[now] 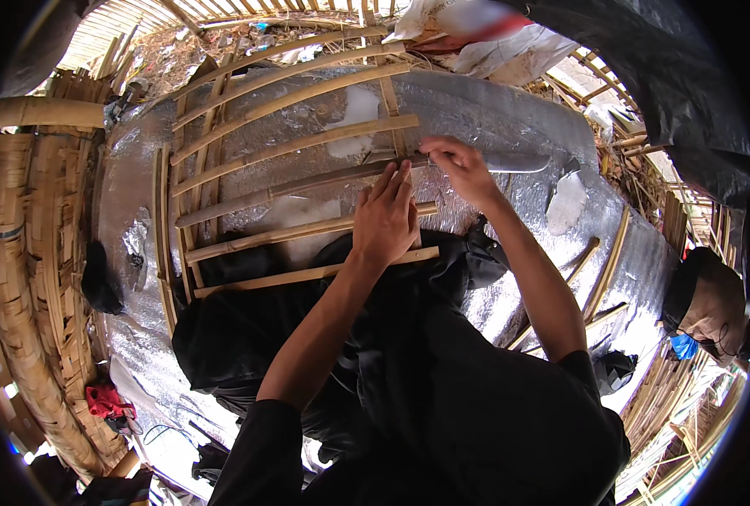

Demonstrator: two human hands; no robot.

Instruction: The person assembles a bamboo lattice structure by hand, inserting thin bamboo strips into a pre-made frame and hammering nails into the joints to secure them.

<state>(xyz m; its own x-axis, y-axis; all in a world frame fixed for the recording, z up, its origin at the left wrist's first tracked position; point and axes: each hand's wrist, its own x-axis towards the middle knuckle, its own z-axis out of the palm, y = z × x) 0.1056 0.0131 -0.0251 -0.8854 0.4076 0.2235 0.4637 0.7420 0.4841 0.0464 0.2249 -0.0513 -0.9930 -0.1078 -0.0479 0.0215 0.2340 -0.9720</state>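
A frame of split-bamboo slats (299, 143) lies across my lap and the silver sheet, its several crosspieces joined to upright strips. My left hand (383, 215) rests on the frame's right side, fingers stretched out, their tips at the end of a darker slat (282, 191). Just right of them my right hand (461, 173) is closed, with thumb and fingers pinched together near that slat's end. Whatever lies in the pinch is too small to make out. A long metal machete blade (518, 162) shows beyond my right hand; its other end is hidden near my fingers.
Beneath everything is a crinkled silver sheet (130, 337). Loose bamboo strips (607, 266) lie at the right, and woven bamboo (46, 278) stands along the left. A red cloth (109, 401) is at lower left. Part of another person (708, 308) appears at the right edge.
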